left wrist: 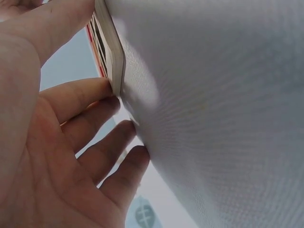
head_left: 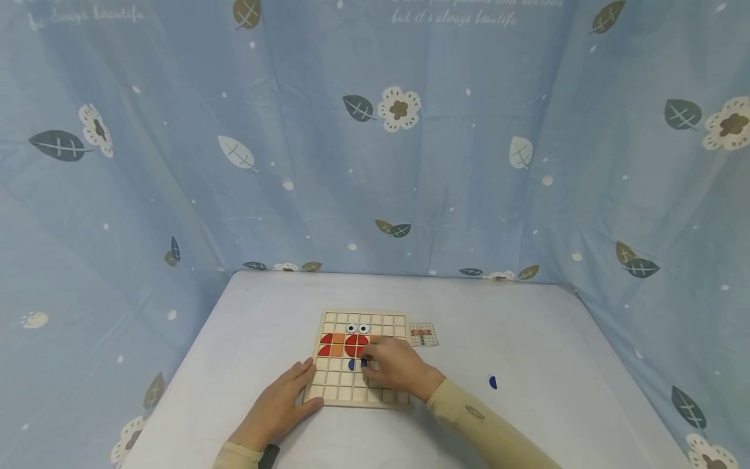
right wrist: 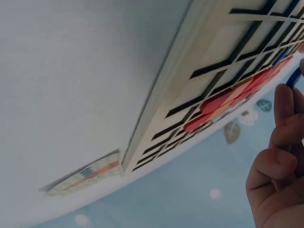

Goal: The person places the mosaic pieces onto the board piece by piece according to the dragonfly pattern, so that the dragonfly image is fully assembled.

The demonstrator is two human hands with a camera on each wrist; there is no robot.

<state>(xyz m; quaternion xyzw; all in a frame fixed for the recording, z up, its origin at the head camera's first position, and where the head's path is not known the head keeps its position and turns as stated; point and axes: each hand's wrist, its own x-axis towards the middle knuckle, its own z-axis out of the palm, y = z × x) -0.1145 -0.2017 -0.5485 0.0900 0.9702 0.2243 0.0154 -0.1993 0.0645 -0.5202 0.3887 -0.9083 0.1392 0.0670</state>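
A square wooden grid board (head_left: 331,393) lies on the table. My left hand (head_left: 280,405) rests at its left edge and near corner, fingers extended and touching the frame. Over the board, my right hand (head_left: 401,366) pinches a dark blue curved piece (right wrist: 295,77) between thumb and fingers. Just left of those fingertips, another blue piece (head_left: 351,365) sits in a cell. Red pieces (head_left: 356,345) form a round shape in the middle, below two eye pieces (head_left: 358,328). Orange squares (head_left: 337,345) and red rounded pieces (head_left: 325,345) fill cells on the left; my right hand partly covers the right side.
A small picture card (head_left: 424,335) with a gridded pattern lies against the board's right side. One loose blue half-round piece (head_left: 493,382) is on the white table (head_left: 527,339) farther right. A blue patterned curtain (head_left: 316,182) surrounds the table's back and sides.
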